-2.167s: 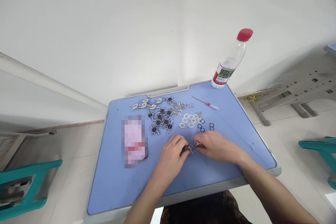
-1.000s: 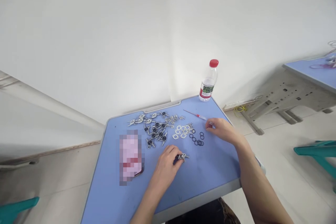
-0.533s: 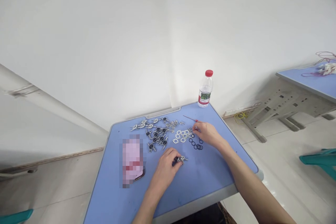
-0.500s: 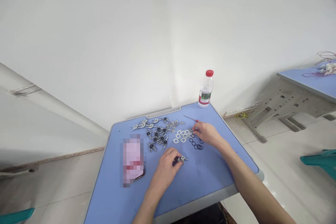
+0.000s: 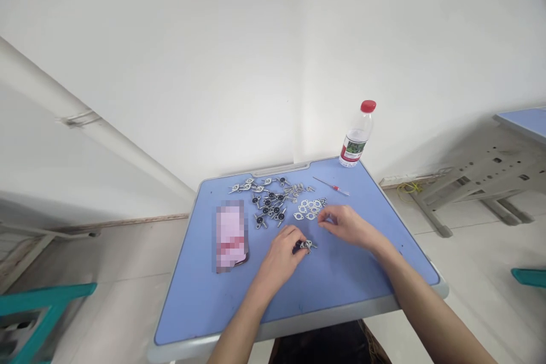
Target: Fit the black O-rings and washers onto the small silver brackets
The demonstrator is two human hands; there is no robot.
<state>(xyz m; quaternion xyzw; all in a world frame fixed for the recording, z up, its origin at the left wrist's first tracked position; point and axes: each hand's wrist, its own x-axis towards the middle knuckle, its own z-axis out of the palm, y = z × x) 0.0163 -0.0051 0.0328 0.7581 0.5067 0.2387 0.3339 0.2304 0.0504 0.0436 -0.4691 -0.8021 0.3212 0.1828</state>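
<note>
The left hand pinches a small metal fitting at its fingertips, low over the blue desk. Just right of that grip, the right hand hovers, fingertips drawn together; whether they hold anything, I cannot tell. Just beyond it lie flat metal plates.

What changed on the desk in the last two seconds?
The right hand left the left hand, reached out to the flat metal plates, then came back near it; whether its fingers hold anything is unclear. The left hand kept gripping the small metal fitting. The water bottle and screwdriver stayed put.
</note>
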